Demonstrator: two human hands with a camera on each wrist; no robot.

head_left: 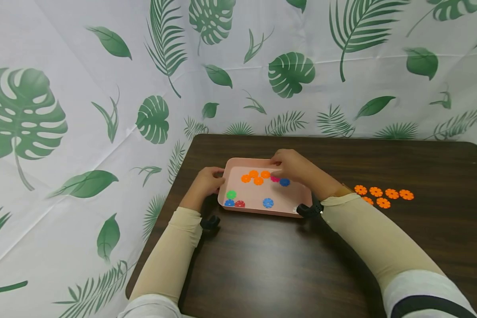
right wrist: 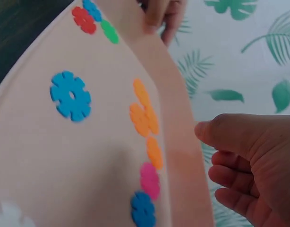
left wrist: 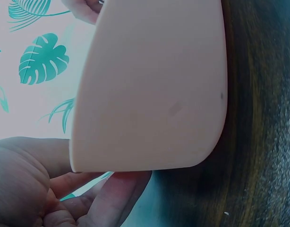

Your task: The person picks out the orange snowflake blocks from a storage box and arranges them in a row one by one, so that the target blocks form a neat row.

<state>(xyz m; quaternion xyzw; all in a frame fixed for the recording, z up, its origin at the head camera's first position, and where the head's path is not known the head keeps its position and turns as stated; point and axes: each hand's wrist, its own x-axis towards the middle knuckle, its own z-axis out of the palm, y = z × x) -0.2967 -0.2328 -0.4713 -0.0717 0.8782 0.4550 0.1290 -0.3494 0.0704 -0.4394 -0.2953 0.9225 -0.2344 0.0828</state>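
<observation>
A shallow pink tray point(head_left: 270, 191) is held at two sides over the brown table. My left hand point(head_left: 206, 182) grips its left end, thumb at the rim and fingers against the outside. At the far rim, my right hand point(head_left: 294, 168) pinches the edge; the right wrist view shows the thumb point(right wrist: 211, 131) at the rim with other fingers curled outside. Inside lie notched plastic discs: several orange discs point(head_left: 258, 180), a pink disc point(right wrist: 149, 181), blue discs point(head_left: 268, 203), a green disc point(head_left: 231, 194), a red disc point(head_left: 240, 204) and a white disc point(right wrist: 12, 215). The left wrist view shows the tray's plain outside point(left wrist: 149, 94).
More orange discs point(head_left: 391, 194) lie loose on the dark wood table point(head_left: 262, 265), right of the tray beyond my right forearm. A white cloth with green leaves point(head_left: 238, 66) hangs behind the table and along its left side. Black wrist bands point(head_left: 210, 222) sit on both wrists.
</observation>
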